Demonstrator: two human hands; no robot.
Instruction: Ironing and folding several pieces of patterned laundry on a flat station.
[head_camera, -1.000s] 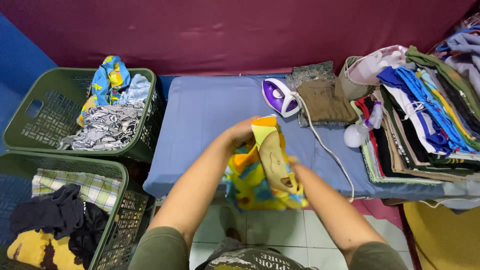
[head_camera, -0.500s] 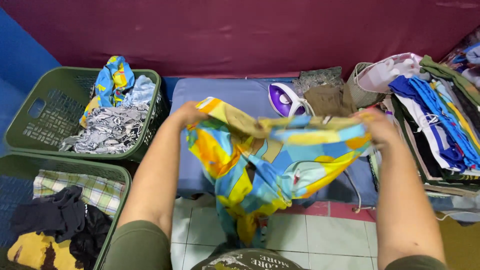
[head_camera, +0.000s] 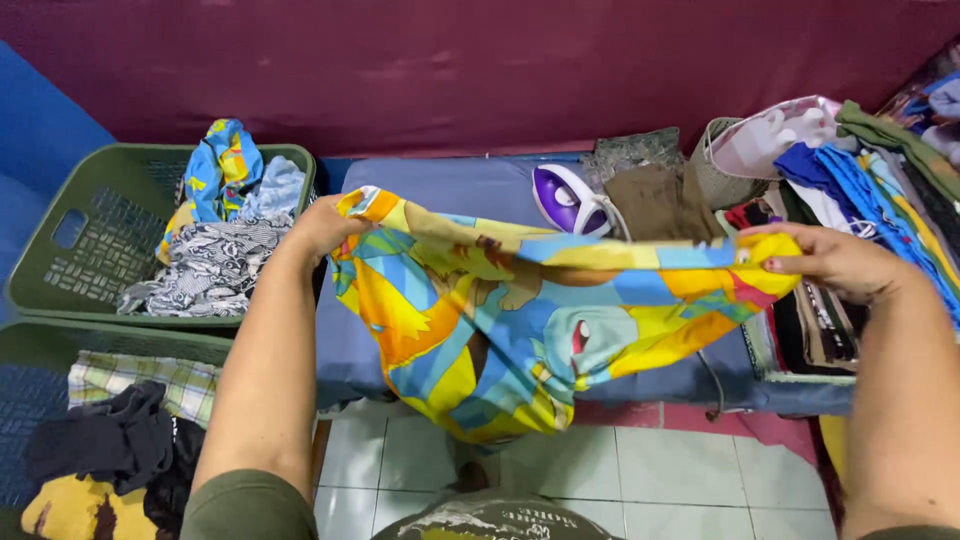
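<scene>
Fingers of the right hand pinch the colourful cartoon-print cloth at 3 o'clock; the left hand grips its other corner at 9 o'clock. Both forearms reach forward, spread apart, stretching the cloth above the blue worktop, purple iron at 12.

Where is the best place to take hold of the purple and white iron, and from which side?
Probably by the handle on top of the purple and white iron, fingers coming from above. It rests on the blue padded board with clothes close on its right, so the top is the free side.
</scene>
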